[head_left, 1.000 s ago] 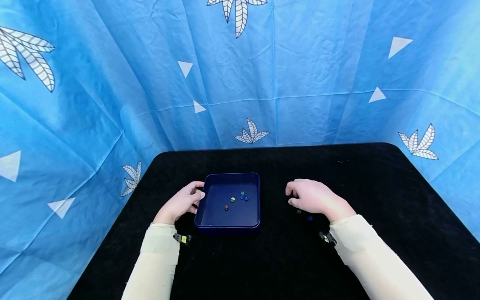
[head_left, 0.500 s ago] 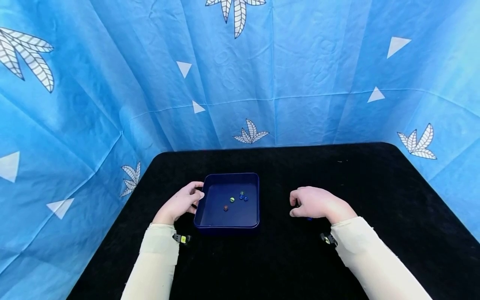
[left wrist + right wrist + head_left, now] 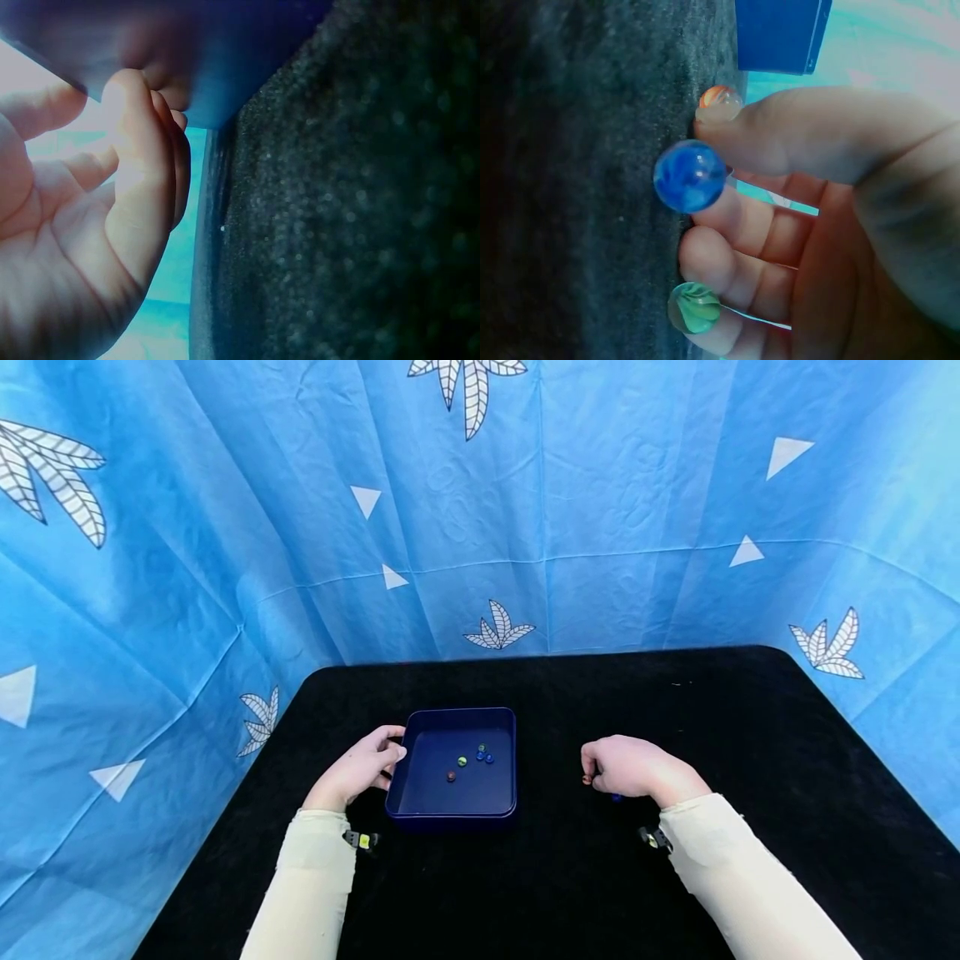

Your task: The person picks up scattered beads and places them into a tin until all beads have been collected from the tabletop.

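In the head view my left hand (image 3: 358, 768) holds the left wall of a square dark blue tray (image 3: 450, 815), thumb by the rim. The left wrist view shows its fingers (image 3: 139, 161) bent against the tray's outer side (image 3: 217, 60). Thumb and forefinger of my right hand (image 3: 633, 767) pinch an orange-and-clear marble (image 3: 720, 99) low over the black cloth; the forefinger is mostly hidden in the wrist view. Nearer that camera lies a blue marble (image 3: 690, 176). By the lower fingers sits a green-swirled marble (image 3: 695, 307), hidden in the head view.
Several marbles lie inside the tray, among them a yellow-green marble (image 3: 462, 762) and a reddish marble (image 3: 451, 776). Black cloth (image 3: 555, 877) covers the table. A blue patterned curtain (image 3: 622, 510) hangs behind and at the sides.
My right hand has come down toward the table, and its thumb and forefinger have closed on the orange-and-clear marble. The left hand and tray look still; the view has shifted slightly.
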Action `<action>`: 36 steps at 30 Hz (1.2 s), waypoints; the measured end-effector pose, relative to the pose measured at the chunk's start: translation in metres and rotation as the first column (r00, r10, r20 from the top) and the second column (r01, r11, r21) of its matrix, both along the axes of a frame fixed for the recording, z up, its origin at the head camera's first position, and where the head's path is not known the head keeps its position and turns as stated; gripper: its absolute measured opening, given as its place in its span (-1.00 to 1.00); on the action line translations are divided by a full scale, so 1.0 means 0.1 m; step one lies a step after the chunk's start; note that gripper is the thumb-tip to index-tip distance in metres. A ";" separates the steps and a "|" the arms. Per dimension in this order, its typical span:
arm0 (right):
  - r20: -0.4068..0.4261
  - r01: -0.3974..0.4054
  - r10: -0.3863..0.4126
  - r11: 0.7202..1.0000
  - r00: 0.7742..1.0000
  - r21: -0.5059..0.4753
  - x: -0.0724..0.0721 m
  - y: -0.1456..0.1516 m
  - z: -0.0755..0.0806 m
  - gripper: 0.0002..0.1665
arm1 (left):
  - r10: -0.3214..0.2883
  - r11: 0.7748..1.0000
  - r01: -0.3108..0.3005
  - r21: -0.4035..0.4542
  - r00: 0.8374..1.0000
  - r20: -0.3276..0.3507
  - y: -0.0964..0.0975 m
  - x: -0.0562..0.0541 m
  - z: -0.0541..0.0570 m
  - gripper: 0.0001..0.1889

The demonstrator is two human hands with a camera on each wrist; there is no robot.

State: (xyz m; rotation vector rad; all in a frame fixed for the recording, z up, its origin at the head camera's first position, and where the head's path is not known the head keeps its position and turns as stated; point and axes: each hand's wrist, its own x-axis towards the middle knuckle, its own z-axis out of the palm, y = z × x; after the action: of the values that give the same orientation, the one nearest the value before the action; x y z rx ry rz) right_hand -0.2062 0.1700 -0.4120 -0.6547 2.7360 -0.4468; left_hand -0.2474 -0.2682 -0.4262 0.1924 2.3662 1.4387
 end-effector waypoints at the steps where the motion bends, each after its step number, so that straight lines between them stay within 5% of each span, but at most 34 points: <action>1: 0.000 0.003 -0.003 1.000 1.000 0.005 0.00 0.00 0.00 -0.78 | -0.002 1.000 0.002 0.000 1.000 -0.001 0.00 0.00 -0.01 -0.49; 21: 0.022 0.010 -0.010 1.000 1.000 0.011 -0.02 0.01 -0.03 -0.76 | 0.002 1.000 -0.002 -0.001 1.000 0.001 -0.01 -0.02 -0.02 -0.49; 36: -0.103 0.017 -0.020 0.999 0.994 -0.033 -0.02 0.01 0.02 -0.79 | 0.006 1.000 -0.007 0.013 1.000 0.008 -0.01 -0.01 -0.03 -0.46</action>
State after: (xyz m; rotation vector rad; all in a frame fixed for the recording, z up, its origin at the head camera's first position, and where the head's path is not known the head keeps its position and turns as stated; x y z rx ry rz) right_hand -0.2084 0.1708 -0.4098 -0.6786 2.8398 -0.4742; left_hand -0.2487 -0.2689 -0.4295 0.1826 2.3538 1.4560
